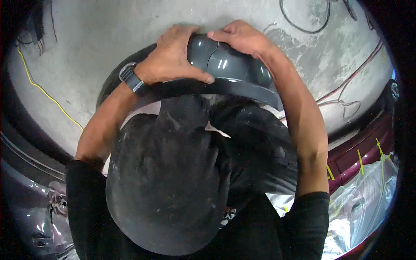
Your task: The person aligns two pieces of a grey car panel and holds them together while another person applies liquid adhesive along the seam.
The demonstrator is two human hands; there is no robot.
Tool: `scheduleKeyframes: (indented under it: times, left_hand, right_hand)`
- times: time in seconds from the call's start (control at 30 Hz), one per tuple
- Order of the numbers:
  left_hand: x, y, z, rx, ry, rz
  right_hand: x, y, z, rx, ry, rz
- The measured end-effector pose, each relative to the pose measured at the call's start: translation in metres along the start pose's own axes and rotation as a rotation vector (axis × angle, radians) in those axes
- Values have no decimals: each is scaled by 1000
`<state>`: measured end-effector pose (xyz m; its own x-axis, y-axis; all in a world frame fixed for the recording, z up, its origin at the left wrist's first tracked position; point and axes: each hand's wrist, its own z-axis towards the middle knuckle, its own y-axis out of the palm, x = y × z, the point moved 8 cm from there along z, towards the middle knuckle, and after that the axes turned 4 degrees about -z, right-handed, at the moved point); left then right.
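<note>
A curved, glossy dark grey car bumper (242, 66) lies across in front of my knees. A thin, wavy crack or split line runs over its top from the far edge to the near lip. Left of that line, my left hand (170, 56) spans the bumper, its fingers over the far edge and its thumb pressed on the near lip beside the line. My right hand (243, 38) grips the far edge just right of the line, thumb on top and the other fingers partly hidden. A dark watch (132, 78) is on my left wrist.
A yellow cord (45, 93) crosses the grey concrete floor (99, 26) at left. Dark and reddish cables (346, 82) lie at right, near a maroon car panel (353, 162) with yellow tape strips and clear plastic sheeting (362, 199). Dark car bodywork (30, 203) stands at lower left.
</note>
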<state>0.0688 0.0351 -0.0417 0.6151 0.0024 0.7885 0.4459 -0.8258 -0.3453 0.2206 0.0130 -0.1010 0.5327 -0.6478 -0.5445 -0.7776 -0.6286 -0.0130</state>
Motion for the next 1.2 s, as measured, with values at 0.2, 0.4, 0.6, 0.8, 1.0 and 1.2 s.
scheduleKeyframes:
  times: [0.2, 0.4, 0.6, 0.8, 1.0, 1.2]
  left_hand:
    - [8, 5, -6, -20, 5, 70]
    - [8, 3, -3, 36, 44, 131]
    - [6, 4, -3, 73, 37, 190]
    - [14, 9, -4, 54, 8, 217]
    - [10, 9, -6, 70, -2, 204]
    - [5, 15, 11, 13, 35, 163]
  right_hand:
    - [6, 1, 3, -23, -14, -34]
    - [7, 2, -1, -101, -4, 30]
    - [17, 7, -3, -159, 34, 106]
    - [9, 6, -3, -138, -3, 2]
    - [-6, -9, -21, 17, 154, -26]
    - [-5, -17, -11, 187, -154, 0]
